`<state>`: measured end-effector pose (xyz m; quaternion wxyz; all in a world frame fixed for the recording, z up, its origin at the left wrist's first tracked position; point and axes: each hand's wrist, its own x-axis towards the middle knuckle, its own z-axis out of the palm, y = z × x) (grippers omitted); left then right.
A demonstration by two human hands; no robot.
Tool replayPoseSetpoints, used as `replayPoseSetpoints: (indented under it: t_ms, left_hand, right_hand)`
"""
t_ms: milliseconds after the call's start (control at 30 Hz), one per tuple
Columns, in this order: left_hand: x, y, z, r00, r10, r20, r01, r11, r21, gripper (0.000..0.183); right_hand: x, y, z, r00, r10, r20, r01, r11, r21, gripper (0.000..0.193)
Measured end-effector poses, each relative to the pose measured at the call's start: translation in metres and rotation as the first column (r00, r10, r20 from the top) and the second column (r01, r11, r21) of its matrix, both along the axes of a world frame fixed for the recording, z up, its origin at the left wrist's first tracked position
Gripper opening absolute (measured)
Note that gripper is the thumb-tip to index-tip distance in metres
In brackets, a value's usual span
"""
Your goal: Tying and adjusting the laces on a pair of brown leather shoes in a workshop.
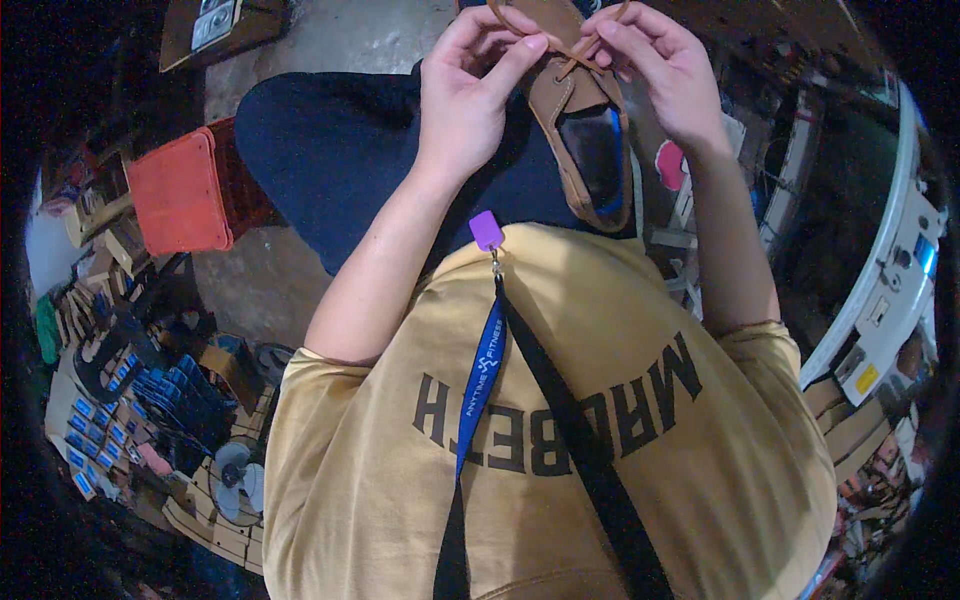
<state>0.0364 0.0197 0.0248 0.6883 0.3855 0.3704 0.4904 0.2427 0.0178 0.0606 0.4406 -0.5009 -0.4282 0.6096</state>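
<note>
Sandal [585,135] hangs above our lap. Our left hand [470,95] and right hand [660,70] each pinch its strap [560,40].

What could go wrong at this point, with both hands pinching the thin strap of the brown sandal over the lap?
1. The left hand and right hand pinch the thin strap with fingertips only; a hard tug might tear it from the brown sandal.
2. The sandal appears to hang from the strap above the lap; a slipped pinch could drop it toward the cluttered floor.
3. The purple tag on the lanyard dangles close below and could snag.
</note>
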Motion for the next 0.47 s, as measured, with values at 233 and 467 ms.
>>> replayPoseSetpoints:
  t_ms: [233, 467]
  left_hand:
    - [0.002, 0.001, 0.002, 0.998, 0.010, 0.065, -0.010, 1.000, 0.005, 0.021]
    - [0.003, 0.002, 0.010, 1.000, 0.008, 0.023, -0.009, 1.000, 0.012, 0.026]
  right_hand:
    - [0.008, 0.001, -0.012, 0.999, 0.019, -0.048, -0.016, 0.998, 0.063, 0.009]
    - [0.005, -0.003, -0.002, 0.993, 0.102, 0.052, -0.105, 0.993, 0.060, 0.019]
